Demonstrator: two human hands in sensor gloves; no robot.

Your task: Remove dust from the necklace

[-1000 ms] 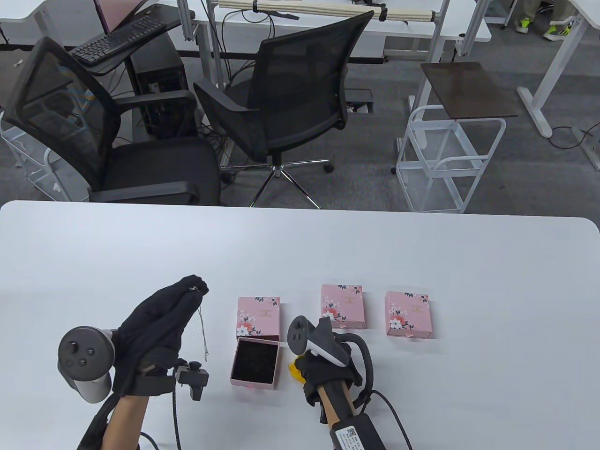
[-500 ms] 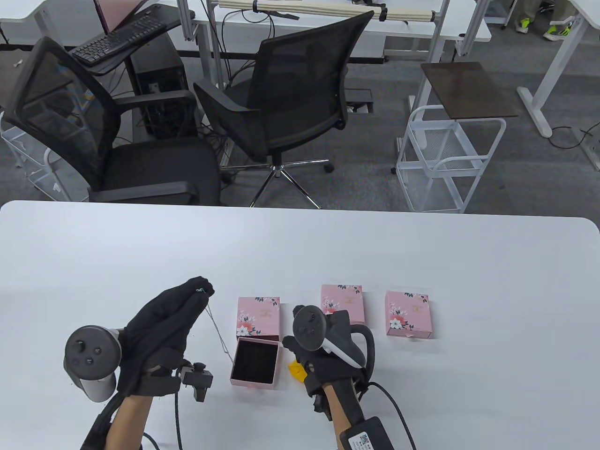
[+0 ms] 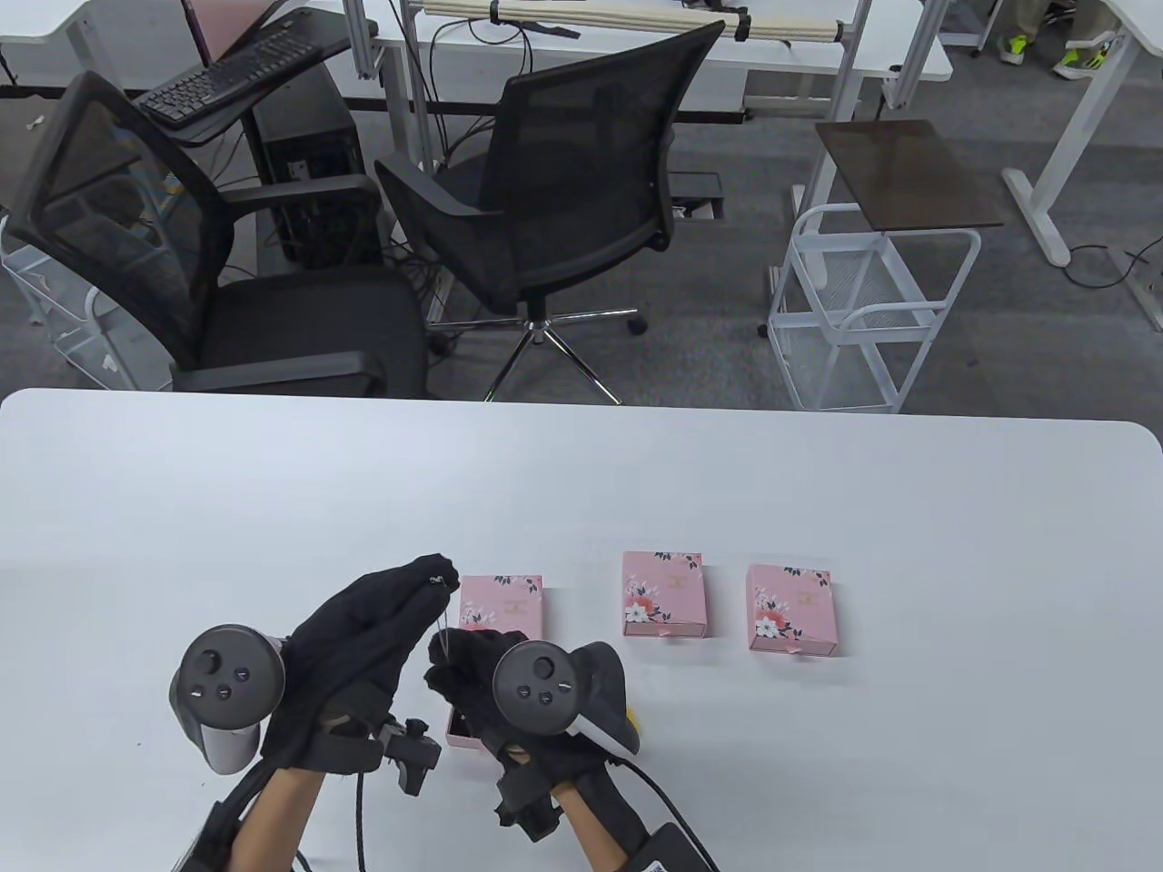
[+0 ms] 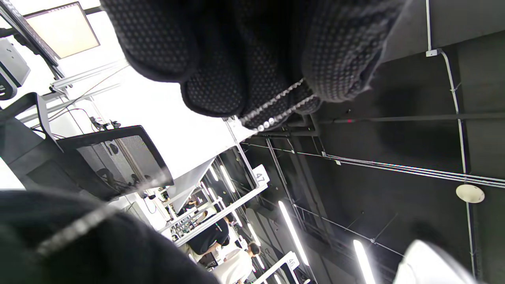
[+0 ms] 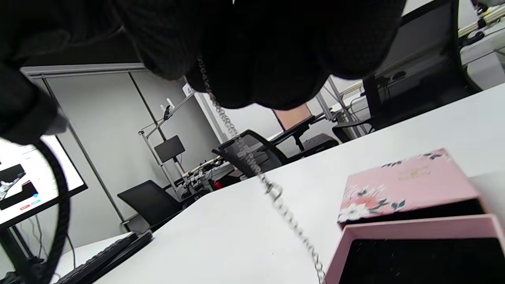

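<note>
At the lower left of the table view, on a wide white desk (image 3: pixel 818 472), two black-gloved hands meet above an open pink drawer-style gift box with a black lining (image 3: pixel 463 734), mostly hidden beneath them. The left hand (image 3: pixel 363 654) is raised with its fingertips pressed together, pinching the top of a thin silver chain necklace (image 3: pixel 442 627). The chain hangs down from that pinch to the right hand (image 3: pixel 482 690), just beside it, whose fingers close around the chain lower down. In the right wrist view the necklace (image 5: pixel 252 165) runs from under the gloved fingers (image 5: pixel 256 79) diagonally down toward the box's pink edge (image 5: pixel 414 228). Directly above the hands in the frame lies the box's pink floral sleeve (image 3: pixel 502 609). Two closed pink floral gift boxes (image 3: pixel 664 593) (image 3: pixel 789 609) sit to the right, well apart from the hands.
</note>
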